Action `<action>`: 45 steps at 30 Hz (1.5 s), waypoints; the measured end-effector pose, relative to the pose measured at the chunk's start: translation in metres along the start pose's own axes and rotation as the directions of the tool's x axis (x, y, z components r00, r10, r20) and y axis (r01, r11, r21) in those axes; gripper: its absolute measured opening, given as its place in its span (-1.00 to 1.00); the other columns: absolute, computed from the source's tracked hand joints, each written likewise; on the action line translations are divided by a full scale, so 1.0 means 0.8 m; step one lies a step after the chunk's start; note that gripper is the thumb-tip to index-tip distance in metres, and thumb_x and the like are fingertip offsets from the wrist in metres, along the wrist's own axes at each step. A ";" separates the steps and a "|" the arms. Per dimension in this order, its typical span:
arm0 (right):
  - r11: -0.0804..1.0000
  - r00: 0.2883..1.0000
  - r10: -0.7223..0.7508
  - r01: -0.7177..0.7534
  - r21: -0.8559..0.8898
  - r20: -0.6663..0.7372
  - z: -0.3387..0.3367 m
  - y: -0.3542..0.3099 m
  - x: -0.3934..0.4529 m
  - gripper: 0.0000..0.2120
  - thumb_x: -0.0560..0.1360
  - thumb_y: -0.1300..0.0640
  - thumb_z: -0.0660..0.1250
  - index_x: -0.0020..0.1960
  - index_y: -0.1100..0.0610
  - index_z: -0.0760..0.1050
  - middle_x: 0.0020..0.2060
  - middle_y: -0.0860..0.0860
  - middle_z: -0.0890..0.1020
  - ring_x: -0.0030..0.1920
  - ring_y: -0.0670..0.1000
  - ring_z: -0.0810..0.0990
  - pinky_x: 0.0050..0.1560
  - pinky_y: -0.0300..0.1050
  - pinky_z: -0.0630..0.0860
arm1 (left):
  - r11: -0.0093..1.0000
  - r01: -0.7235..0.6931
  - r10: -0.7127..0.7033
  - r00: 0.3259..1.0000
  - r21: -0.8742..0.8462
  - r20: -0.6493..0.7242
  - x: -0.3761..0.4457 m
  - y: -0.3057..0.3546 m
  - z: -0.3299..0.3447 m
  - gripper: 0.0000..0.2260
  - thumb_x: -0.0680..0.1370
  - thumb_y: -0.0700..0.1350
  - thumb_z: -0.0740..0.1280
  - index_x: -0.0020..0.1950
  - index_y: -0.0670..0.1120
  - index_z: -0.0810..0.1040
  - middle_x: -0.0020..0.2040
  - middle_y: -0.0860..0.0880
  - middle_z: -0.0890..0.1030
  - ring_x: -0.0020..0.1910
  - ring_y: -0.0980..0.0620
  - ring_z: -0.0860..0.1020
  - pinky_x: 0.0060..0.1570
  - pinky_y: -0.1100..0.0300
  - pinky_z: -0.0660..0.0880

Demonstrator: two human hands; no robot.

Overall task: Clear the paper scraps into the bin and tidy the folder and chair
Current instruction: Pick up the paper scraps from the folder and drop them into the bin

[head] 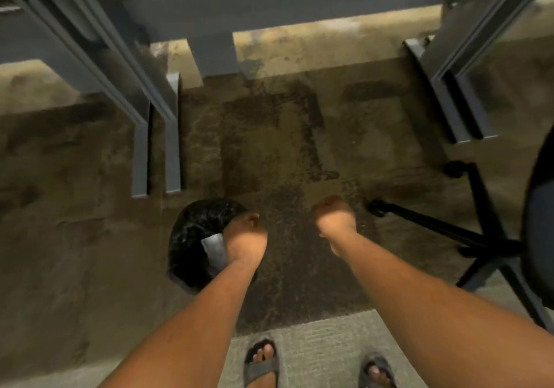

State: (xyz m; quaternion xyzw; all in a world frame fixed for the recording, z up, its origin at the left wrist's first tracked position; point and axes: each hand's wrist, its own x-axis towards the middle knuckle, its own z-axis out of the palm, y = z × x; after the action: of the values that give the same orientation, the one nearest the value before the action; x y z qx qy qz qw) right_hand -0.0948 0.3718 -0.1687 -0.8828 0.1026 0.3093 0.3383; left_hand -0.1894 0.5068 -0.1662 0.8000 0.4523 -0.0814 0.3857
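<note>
A round bin (192,231) with a black liner stands on the floor left of the middle. My left hand (245,240) hangs over the bin's right side with its fingers curled down out of sight. A pale paper scrap (214,252) sticks out from under this hand, over the bin's opening. My right hand (334,219) is a closed fist over bare floor to the right of the bin, and nothing shows in it. The black chair (536,237) stands at the right edge, its star base (449,228) reaching toward my right hand. No folder is in view.
Grey metal table legs (156,135) stand just beyond the bin, and more of the frame (458,108) stands at the right. The floor (284,135) is stained brown. My sandalled feet (260,360) are on a grey mat (317,342) at the bottom.
</note>
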 end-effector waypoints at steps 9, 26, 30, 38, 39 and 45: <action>0.986 0.953 0.037 0.013 0.163 -0.300 -0.239 -0.002 -0.023 -0.89 0.48 0.03 0.31 -0.13 0.02 0.39 0.02 0.10 0.61 0.03 0.16 0.58 0.03 -0.03 0.52 | 0.987 -0.122 0.124 0.992 -0.100 0.008 -0.083 0.204 0.029 -0.78 0.54 -0.08 0.30 0.00 -0.18 0.66 -0.02 -0.16 0.67 0.03 -0.16 0.60 0.08 0.10 0.49; 0.946 0.803 0.161 0.040 0.321 -0.574 -0.570 0.220 -0.058 -0.79 0.50 0.19 0.30 0.14 0.09 0.52 0.13 0.09 0.61 0.02 0.13 0.55 -0.10 -0.12 0.45 | 0.813 -0.577 0.582 0.803 -0.076 0.129 -0.293 0.448 0.235 -0.83 0.54 -0.08 0.24 -0.02 -0.01 0.63 -0.07 0.05 0.63 -0.12 0.13 0.52 -0.14 0.28 0.35; 0.945 0.791 0.261 -0.094 0.312 -0.554 -0.591 0.289 -0.056 -0.75 0.51 0.16 0.34 0.19 0.09 0.50 0.13 0.11 0.60 -0.03 0.11 0.54 -0.16 -0.10 0.50 | 0.789 -0.614 0.606 0.769 -0.025 0.203 -0.334 0.461 0.296 -0.87 0.55 -0.11 0.28 0.01 -0.04 0.61 -0.06 0.06 0.61 -0.23 0.20 0.48 -0.23 0.39 0.36; 0.917 0.803 0.392 -0.304 0.258 -0.449 -0.589 0.376 -0.047 -0.57 0.46 -0.04 0.45 0.21 0.16 0.46 0.12 0.15 0.61 0.02 0.16 0.60 -0.21 -0.09 0.44 | 0.634 -0.769 0.691 0.612 0.085 0.385 -0.389 0.473 0.400 -0.73 0.50 -0.11 0.32 0.19 -0.08 0.59 0.12 -0.04 0.62 -0.03 -0.01 0.59 -0.12 0.17 0.56; 0.919 0.806 0.389 -0.307 0.246 -0.446 -0.585 0.377 -0.044 -0.56 0.45 -0.06 0.45 0.20 0.16 0.46 0.11 0.14 0.62 -0.01 0.15 0.59 -0.25 -0.10 0.43 | 0.619 -0.780 0.693 0.599 0.094 0.401 -0.389 0.473 0.406 -0.70 0.49 -0.12 0.32 0.21 -0.08 0.58 0.15 -0.05 0.60 0.02 -0.03 0.59 -0.05 0.12 0.57; 0.920 0.800 0.390 -0.350 0.175 -0.455 -0.578 0.380 -0.025 -0.51 0.43 -0.12 0.46 0.19 0.14 0.43 0.11 0.12 0.59 0.02 0.15 0.59 -0.22 -0.08 0.41 | 0.567 -0.805 0.666 0.572 0.174 0.478 -0.389 0.469 0.440 -0.62 0.49 -0.08 0.33 0.30 -0.06 0.50 0.24 -0.05 0.47 0.16 -0.08 0.50 0.09 -0.02 0.54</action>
State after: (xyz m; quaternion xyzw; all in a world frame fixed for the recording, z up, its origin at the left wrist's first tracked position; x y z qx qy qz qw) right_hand -0.0089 -0.1625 -0.0509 -0.8797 0.3662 0.1356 0.2711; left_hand 0.0031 -0.0517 -0.0555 0.9433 -0.0343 -0.1390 0.2993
